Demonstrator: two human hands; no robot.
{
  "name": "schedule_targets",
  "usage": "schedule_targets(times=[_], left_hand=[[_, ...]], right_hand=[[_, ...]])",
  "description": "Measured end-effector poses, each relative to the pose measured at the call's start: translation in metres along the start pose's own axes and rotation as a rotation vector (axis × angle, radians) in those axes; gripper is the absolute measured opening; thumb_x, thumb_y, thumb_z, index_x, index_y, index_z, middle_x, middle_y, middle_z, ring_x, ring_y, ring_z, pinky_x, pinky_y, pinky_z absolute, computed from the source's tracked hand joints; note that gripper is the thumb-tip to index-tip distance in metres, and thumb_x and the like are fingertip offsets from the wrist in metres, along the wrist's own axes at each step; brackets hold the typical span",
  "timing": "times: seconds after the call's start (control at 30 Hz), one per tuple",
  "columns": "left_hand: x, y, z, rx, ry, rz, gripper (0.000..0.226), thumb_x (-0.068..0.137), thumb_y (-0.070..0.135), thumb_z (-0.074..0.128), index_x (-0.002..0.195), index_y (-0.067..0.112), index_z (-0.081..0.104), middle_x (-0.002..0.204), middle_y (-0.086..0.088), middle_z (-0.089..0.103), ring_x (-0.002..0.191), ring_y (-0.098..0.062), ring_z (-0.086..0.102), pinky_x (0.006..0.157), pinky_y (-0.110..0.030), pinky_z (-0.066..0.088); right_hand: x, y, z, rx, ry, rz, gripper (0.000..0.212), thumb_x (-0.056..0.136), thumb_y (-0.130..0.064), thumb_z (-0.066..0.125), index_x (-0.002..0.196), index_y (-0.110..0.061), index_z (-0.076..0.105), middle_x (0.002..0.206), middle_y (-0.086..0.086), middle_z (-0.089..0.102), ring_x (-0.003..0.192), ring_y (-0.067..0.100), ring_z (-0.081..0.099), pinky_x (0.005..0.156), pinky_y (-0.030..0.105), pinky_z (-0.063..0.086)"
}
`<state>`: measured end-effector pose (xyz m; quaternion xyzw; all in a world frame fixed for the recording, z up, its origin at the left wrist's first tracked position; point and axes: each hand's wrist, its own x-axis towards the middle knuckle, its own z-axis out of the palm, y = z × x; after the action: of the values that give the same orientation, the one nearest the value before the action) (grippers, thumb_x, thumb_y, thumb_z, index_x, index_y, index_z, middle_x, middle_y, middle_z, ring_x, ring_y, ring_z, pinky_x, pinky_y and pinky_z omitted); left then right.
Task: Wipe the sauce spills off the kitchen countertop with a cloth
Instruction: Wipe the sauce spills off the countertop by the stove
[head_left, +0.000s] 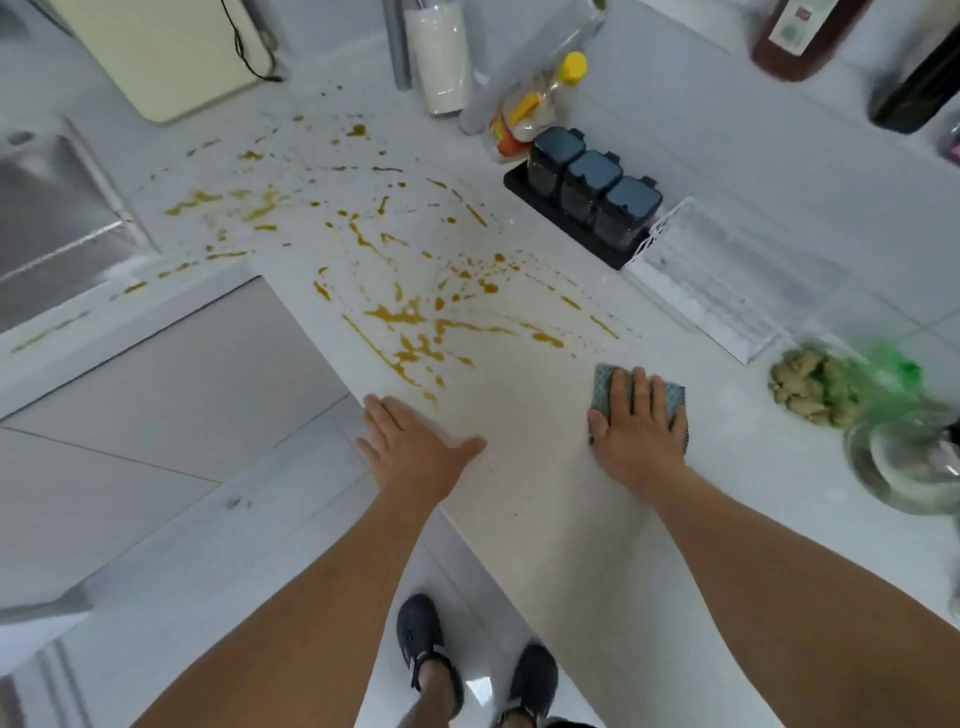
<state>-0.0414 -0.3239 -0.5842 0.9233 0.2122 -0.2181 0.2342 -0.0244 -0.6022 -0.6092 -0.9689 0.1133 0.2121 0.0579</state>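
At the near edge of the white stone countertop (519, 467) we have the right hand (636, 431) pressed flat, fingers straight, on a folded grey-green patterned cloth (602, 387); the left hand (413, 447) lies open and flat on the same edge, gripping nothing. The mustard-brown sauce spills (405, 312) begin just beyond the cloth and spread across the surface toward the far corner and the steel sink (57, 218) at the left edge; none looks wiped yet. Risks, as we judge them: one small cloth against this much sauce may smear rather than lift it, and a stroke toward the near edge could push sauce over onto the floor tiles. Obstacles: a black tray of three dark-lidded spice jars (592, 197) stands near the splatter's far side, with a clear plastic rack (727, 275) touching it; a wide sweep could knock either. A yellow-capped squeeze bottle (540, 104) and a tall clear jar of white grains (439, 57) crowd the back edge.
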Motion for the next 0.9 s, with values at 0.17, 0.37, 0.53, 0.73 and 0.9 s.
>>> schedule_targets(times=[0.17, 0.37, 0.53, 0.73, 0.9], left_hand=[[-0.015, 0.014, 0.023, -0.071, 0.041, -0.058, 0.148, 0.073, 0.088, 0.060, 0.156, -0.003, -0.023, 0.167, -0.018, -0.027, 0.155, -0.032, -0.024, 0.126, -0.054, -0.009], [-0.009, 0.028, 0.022, -0.035, -0.027, -0.163, 0.178, 0.040, 0.101, 0.064, 0.155, 0.001, -0.029, 0.165, -0.015, -0.034, 0.153, -0.034, -0.029, 0.124, -0.056, -0.009], [-0.007, 0.038, 0.010, -0.023, -0.168, -0.252, 0.184, 0.038, 0.079, 0.089, 0.151, 0.004, -0.036, 0.160, -0.013, -0.043, 0.149, -0.033, -0.037, 0.125, -0.060, -0.007], [-0.004, 0.038, 0.011, -0.012, -0.192, -0.264, 0.187, 0.036, 0.080, 0.088, 0.149, 0.005, -0.039, 0.157, -0.013, -0.047, 0.148, -0.035, -0.039, 0.123, -0.063, -0.008], [-0.006, 0.040, 0.010, -0.009, -0.189, -0.253, 0.185, 0.037, 0.080, 0.088, 0.149, 0.005, -0.039, 0.158, -0.013, -0.046, 0.149, -0.035, -0.037, 0.124, -0.062, -0.007]], right_hand=[[0.060, -0.012, -0.029, 0.012, 0.027, -0.021, 0.072, 0.102, -0.057, 0.010, 0.160, -0.025, -0.019, 0.168, 0.001, -0.026, 0.154, 0.027, -0.024, 0.123, 0.058, -0.007], [0.044, -0.019, -0.020, -0.103, -0.022, -0.314, 0.072, 0.103, -0.057, 0.013, 0.161, -0.026, -0.015, 0.169, 0.001, -0.022, 0.155, 0.026, -0.020, 0.123, 0.057, -0.009], [0.045, 0.054, -0.027, -0.107, -0.006, -0.272, 0.071, 0.101, -0.058, 0.009, 0.160, -0.027, -0.017, 0.169, -0.002, -0.022, 0.155, 0.020, -0.020, 0.125, 0.053, -0.007], [0.097, 0.025, -0.042, -0.032, 0.039, -0.131, 0.071, 0.103, -0.055, 0.012, 0.161, -0.023, -0.016, 0.168, 0.003, -0.023, 0.155, 0.026, -0.021, 0.124, 0.056, -0.008], [0.101, -0.041, -0.037, -0.018, 0.073, -0.255, 0.071, 0.103, -0.054, 0.010, 0.162, -0.021, -0.011, 0.170, 0.005, -0.018, 0.156, 0.029, -0.016, 0.123, 0.058, -0.007]])
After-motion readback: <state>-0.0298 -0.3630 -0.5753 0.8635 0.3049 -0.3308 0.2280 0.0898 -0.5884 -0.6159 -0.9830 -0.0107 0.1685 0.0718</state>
